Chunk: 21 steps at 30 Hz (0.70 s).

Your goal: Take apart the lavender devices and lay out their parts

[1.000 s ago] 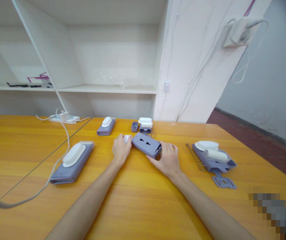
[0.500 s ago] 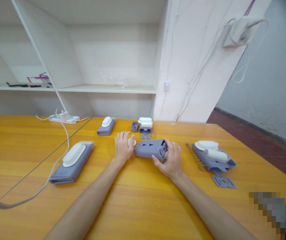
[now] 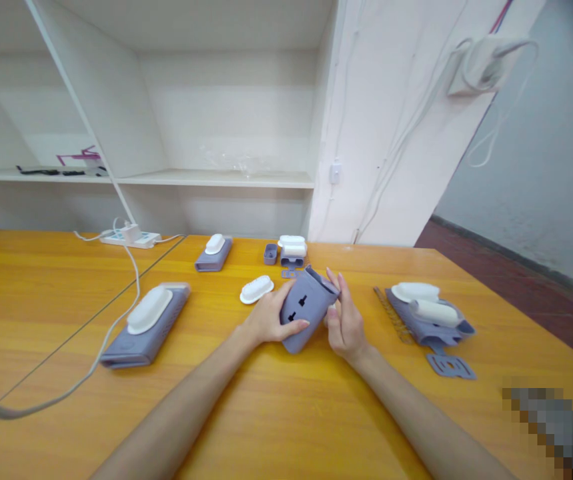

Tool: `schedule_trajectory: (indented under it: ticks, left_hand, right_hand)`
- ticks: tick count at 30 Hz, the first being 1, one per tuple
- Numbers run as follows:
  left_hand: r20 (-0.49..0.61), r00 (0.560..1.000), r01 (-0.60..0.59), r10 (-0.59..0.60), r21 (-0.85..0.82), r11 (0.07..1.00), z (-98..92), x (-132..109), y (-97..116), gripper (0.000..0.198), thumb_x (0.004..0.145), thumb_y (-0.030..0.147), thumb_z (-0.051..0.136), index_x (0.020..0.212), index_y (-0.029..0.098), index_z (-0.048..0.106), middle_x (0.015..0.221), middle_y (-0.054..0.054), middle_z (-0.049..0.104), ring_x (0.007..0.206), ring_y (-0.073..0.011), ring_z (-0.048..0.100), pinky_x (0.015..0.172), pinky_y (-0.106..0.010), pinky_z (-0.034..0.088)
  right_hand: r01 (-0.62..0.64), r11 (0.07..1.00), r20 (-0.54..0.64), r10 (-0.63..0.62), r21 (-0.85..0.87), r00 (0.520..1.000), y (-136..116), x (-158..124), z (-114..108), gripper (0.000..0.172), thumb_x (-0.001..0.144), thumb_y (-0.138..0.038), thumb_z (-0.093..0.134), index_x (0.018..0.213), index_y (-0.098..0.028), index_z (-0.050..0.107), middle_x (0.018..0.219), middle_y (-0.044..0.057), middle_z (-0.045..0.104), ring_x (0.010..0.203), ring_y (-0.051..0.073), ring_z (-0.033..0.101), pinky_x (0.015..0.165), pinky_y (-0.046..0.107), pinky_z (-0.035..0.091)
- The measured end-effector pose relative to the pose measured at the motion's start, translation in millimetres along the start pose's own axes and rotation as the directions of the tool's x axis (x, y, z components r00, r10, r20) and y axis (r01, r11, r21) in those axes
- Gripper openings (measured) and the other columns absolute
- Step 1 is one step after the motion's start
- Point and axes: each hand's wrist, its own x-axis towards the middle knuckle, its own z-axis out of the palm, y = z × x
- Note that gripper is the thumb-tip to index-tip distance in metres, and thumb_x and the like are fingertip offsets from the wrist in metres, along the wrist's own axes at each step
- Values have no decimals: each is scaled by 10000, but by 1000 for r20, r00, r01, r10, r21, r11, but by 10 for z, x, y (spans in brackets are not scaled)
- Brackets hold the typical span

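A purple-grey plastic housing [image 3: 307, 310] with two black keyhole slots is tilted up above the table, its open end toward the upper right. My left hand [image 3: 269, 319] is closed around its left side, thumb across the slotted face. At the open end, my right hand [image 3: 347, 327] has its fingers bent against the rim. A small pale bit shows between those fingers, mostly hidden. Just beyond my left hand, a white oval piece with a bumpy edge [image 3: 257, 289] lies on the table.
To the right are a housing with white parts [image 3: 426, 310], a coil spring [image 3: 391, 313] and a flat slotted plate [image 3: 450, 366]. Similar units stand at left [image 3: 146, 327] and back [image 3: 213, 253]. A white cable [image 3: 133, 267] crosses the table's left side from a power strip [image 3: 131, 237].
My left hand has moved from the white oval piece onto the housing. The housing has turned from lying nearly level to tilted, open end up. The white oval piece is now uncovered.
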Motion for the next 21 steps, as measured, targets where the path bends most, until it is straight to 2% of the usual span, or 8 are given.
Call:
schedule_trajectory:
  ticks: [3, 7, 11, 14, 16, 18, 21]
  left_hand:
    - [27, 985, 170, -169, -242, 955, 77, 45, 64, 600, 714, 482, 647, 1195, 149, 514, 1066, -84, 625, 889, -227, 586, 789, -320, 454]
    - [38, 947, 295, -319, -494, 817, 97, 112, 78, 525, 703, 473, 671, 1082, 120, 584, 1029, -82, 640, 892, -216, 590, 759, -288, 466]
    - [-12, 885, 349, -465, -644, 681, 80, 139, 41, 491, 693, 459, 691, 1046, 129, 601, 1021, -85, 652, 894, -212, 607, 750, -287, 480]
    - [-68, 830, 311, -553, -767, 561, 95, 150, -4, 512, 680, 452, 708, 1065, 136, 593, 1054, -98, 646, 920, -215, 611, 798, -316, 486]
    - [-77, 808, 273, -584, -830, 487, 106, 156, -40, 527, 668, 446, 722, 1067, 128, 591, 1056, -113, 643, 905, -218, 620, 804, -335, 494]
    - [-65, 798, 255, -600, -865, 432, 107, 158, -76, 526, 648, 422, 745, 1057, 129, 591, 1054, -117, 642, 877, -213, 628, 791, -339, 504]
    - [-48, 795, 247, -604, -885, 395, 93, 152, -116, 499, 625, 380, 772, 1023, 135, 595, 1030, -108, 648, 822, -194, 638, 767, -333, 515]
  right_hand:
    - [-63, 997, 1, 63, -53, 998, 4, 4, 13, 640, 923, -257, 301, 1454, -158, -42, 1467, 127, 248, 1293, 255, 350, 1030, 483, 361]
    - [-9, 976, -2, 9, -217, 1000, -17, 32, 57, 714, 898, -287, 395, 1454, -123, -21, 1454, 157, 263, 1301, 291, 318, 1029, 525, 328]
    - [79, 954, 74, -60, -289, 995, -105, 61, 91, 703, 874, -282, 455, 1452, -121, 89, 1429, 171, 303, 1273, 307, 347, 1010, 521, 335]
    - [93, 955, 86, -72, -281, 994, -215, 59, 126, 667, 855, -284, 493, 1431, -142, 188, 1352, 168, 405, 1203, 308, 417, 966, 500, 378]
    - [26, 962, 46, -14, -271, 999, -303, 49, 171, 629, 846, -298, 511, 1401, -150, 255, 1218, 164, 504, 1095, 301, 489, 910, 493, 419]
    - [-100, 964, -5, 102, -246, 995, -388, 34, 232, 581, 844, -321, 516, 1361, -151, 312, 1082, 148, 555, 978, 284, 537, 838, 478, 461]
    - [-317, 938, -16, 318, -137, 948, -465, 9, 327, 537, 833, -363, 536, 1300, -154, 372, 1030, 135, 569, 913, 269, 564, 770, 454, 498]
